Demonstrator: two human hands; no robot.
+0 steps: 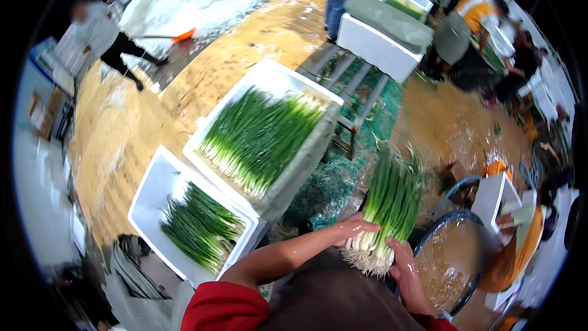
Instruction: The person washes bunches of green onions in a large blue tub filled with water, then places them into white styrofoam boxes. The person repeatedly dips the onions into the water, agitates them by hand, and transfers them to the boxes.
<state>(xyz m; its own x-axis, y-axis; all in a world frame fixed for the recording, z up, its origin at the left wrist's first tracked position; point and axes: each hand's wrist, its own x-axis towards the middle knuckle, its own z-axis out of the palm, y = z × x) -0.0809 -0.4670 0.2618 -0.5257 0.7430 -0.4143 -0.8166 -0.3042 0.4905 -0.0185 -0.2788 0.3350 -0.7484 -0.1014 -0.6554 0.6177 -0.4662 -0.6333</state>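
A thick bunch of green onions (392,199) is held between my two hands, its white bulbs and roots toward me and its green tops pointing away. My left hand (356,228) grips the left side of the bunch near the white stems. On the other side, my right hand (401,256) closes round the lower right of the bulbs. Left of my arms stand two white foam boxes: the larger box (202,138) has green onions (263,138) laid in rows, and the nearer box (144,199) holds a smaller pile of green onions (199,224).
A round tub of brownish water (450,263) stands at my right. Beyond the boxes runs a metal roller rack (361,86) bearing another white foam box (380,46). Crushed ice (202,0) is heaped at the far left. Several people work around the wet floor.
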